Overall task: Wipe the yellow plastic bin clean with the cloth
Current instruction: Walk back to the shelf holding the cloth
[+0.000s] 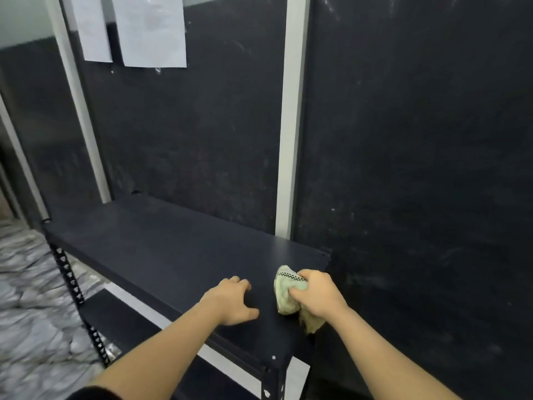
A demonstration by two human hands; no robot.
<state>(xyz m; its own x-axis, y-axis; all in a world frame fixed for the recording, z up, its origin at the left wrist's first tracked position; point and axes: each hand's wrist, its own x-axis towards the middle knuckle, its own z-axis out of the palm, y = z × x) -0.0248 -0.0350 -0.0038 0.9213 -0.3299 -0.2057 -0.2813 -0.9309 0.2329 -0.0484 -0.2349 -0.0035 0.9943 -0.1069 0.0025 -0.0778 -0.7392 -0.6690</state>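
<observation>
My right hand grips a crumpled pale green cloth with a checkered edge, near the right end of a dark shelf top. Part of the cloth hangs below my palm over the shelf's front edge. My left hand rests on the shelf top just left of the cloth, fingers spread, holding nothing. No yellow plastic bin shows anywhere in view.
The shelf is a black metal rack with perforated uprights and a lower shelf. Dark wall panels with pale vertical strips stand behind it. Two paper sheets hang at the upper left. Marbled grey floor lies to the left.
</observation>
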